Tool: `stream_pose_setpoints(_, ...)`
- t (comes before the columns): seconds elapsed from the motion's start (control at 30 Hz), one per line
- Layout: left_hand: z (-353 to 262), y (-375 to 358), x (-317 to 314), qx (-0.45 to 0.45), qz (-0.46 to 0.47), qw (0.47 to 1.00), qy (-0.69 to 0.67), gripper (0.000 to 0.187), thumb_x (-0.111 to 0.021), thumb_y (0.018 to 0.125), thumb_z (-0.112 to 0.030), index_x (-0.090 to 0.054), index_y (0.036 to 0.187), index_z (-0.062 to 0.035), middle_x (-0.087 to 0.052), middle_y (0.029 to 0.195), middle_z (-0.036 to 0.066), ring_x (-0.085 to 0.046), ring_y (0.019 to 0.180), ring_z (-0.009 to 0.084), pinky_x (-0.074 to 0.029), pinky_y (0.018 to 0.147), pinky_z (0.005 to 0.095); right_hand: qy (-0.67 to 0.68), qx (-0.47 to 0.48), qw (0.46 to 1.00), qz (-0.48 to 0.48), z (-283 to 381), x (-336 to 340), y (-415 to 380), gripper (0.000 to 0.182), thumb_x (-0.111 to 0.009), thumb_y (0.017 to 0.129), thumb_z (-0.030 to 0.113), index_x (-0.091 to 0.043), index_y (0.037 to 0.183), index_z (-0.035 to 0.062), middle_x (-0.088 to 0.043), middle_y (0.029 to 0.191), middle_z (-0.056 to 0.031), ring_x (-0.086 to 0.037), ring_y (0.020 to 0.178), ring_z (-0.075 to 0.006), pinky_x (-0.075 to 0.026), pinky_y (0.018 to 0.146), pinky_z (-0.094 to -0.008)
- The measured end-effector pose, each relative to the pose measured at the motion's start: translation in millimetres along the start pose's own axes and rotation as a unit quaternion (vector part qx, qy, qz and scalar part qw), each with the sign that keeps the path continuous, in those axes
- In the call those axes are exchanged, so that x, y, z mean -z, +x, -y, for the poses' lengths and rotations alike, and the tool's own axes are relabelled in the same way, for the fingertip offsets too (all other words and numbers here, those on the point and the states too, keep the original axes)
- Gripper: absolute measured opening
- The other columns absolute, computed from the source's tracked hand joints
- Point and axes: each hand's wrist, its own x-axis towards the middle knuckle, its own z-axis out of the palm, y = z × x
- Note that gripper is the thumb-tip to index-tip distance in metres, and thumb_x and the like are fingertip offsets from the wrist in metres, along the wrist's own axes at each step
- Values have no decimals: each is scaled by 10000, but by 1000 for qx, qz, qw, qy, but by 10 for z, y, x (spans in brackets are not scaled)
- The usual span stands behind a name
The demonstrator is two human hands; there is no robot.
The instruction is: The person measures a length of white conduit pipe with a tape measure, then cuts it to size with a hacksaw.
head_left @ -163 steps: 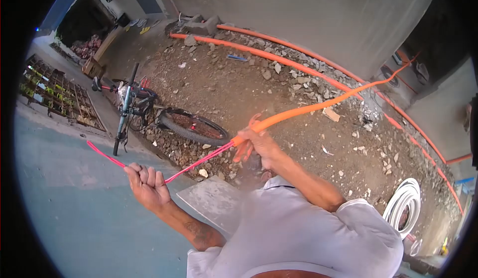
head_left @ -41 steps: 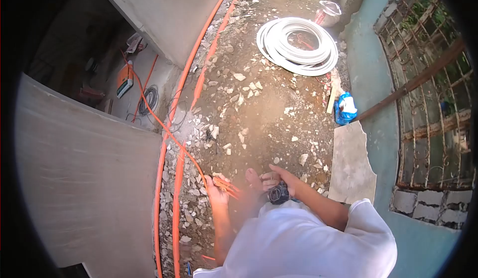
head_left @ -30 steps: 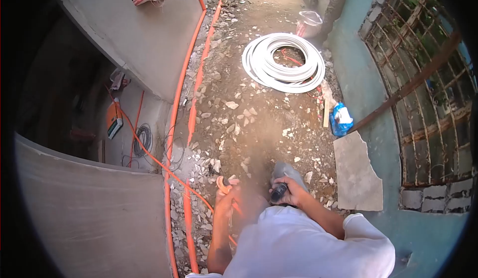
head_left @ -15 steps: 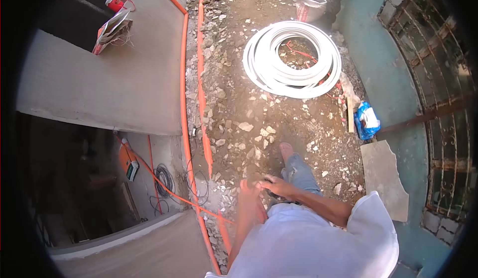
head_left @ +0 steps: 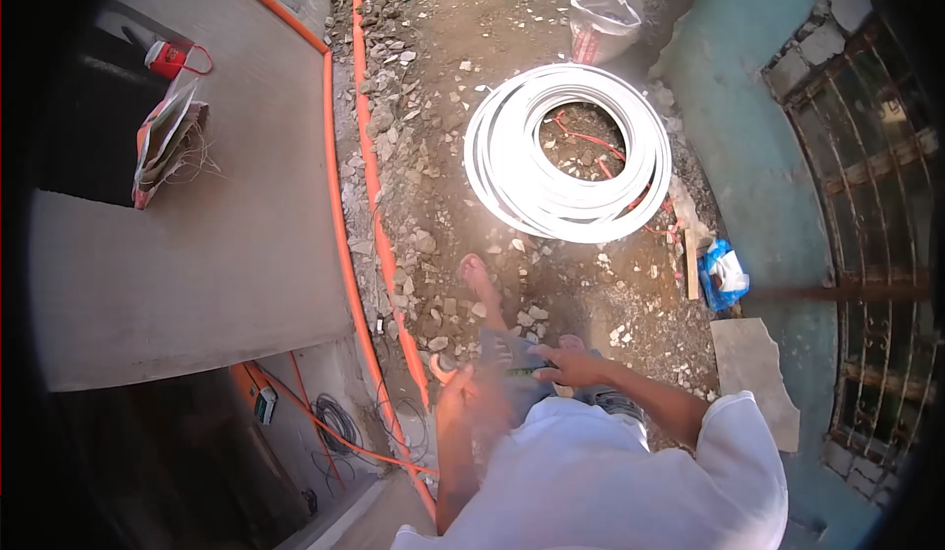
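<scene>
My left hand [head_left: 455,399] is low in the middle of the head view, its fingers closed round something blurred, with a pale orange rounded edge showing. Across from it, my right hand [head_left: 573,366] points leftward above my jeans, fingers bent round something too small and smeared to name. A blurred greenish strip [head_left: 519,373] shows between the hands. Beyond them, a large coil of white tubing [head_left: 492,166] lies on the rubble-strewn ground.
Orange conduits [head_left: 340,186] run along the grey wall at left. An open sack [head_left: 602,26] stands behind the coil. At right are a blue bag [head_left: 724,276], a wood piece [head_left: 691,264], a flat slab [head_left: 753,373] and a barred window. An opened paper packet [head_left: 162,146] sits on the left ledge.
My hands, together before, have moved apart, the left one to the left and the right one slightly rightward. A foot has stepped forward at left. The view has shifted.
</scene>
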Motion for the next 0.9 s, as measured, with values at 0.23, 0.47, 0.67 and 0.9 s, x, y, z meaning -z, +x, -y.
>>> stream_pose_setpoints(0.23,-1857,2549,-432,14,47,998,49,336,-656,907,-360,-557,794,-59,-585,706,77,-584,597,211,-512,547,367,308,-385,866,-80,-1232,585,401,249,-582,920,286,-686,978,67,-623,832,-48,-554,767,-149,-443,717,-295)
stream_pose_setpoints(0.47,-2159,4338,-630,146,10,944,297,286,-732,818,-293,-617,839,-32,-616,717,62,-601,599,175,-482,526,318,381,-452,774,-228,-1340,549,1251,225,-549,945,257,-660,912,64,-600,800,-8,-536,717,-107,-425,657,-257)
stream_pose_setpoints(0.67,-1548,5389,-781,169,79,895,405,220,-664,850,-106,-625,1018,31,-650,792,104,-609,598,180,-500,538,310,572,-384,645,-331,-352,1798,2387,255,-548,961,294,-637,937,57,-631,819,-39,-595,730,-116,-468,652,-244)
stream_pose_setpoints(0.9,-555,7150,-854,146,23,918,369,215,-720,765,-158,-671,890,11,-631,753,37,-601,645,129,-480,580,286,757,-411,403,-308,-1557,1194,2886,229,-588,930,264,-557,986,44,-608,902,-111,-626,845,-278,-530,746,-362)
